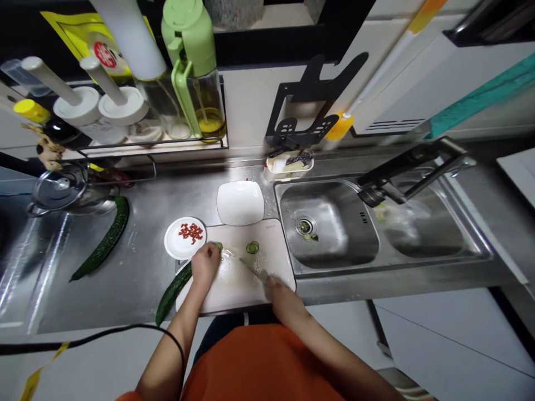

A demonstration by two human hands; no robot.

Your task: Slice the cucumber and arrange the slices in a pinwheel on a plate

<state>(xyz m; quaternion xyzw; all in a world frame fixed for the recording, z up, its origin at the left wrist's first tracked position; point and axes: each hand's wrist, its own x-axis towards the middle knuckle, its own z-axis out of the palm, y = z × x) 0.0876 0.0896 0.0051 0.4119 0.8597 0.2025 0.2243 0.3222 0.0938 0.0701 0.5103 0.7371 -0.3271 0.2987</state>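
Observation:
My left hand (206,264) is closed around a dark green cucumber (173,294), near its cut end. The cucumber's long uncut part sticks out past the left side of the white cutting board (221,295). My right hand (285,299) grips a knife (252,269) by its handle. The blade points up and left over the board, apart from the cucumber. A small pile of cucumber slices (252,247) lies on the board beyond the knife. Just past my left hand is a round white plate (173,242) with chopped red pieces (191,233).
An empty-looking white dish (241,203) sits behind the board. Another cucumber (102,248) lies to the left by a steel pot (62,189). At the right is a double sink (330,223) with a black faucet (388,178). A rack holds an oil bottle (200,106) and jars.

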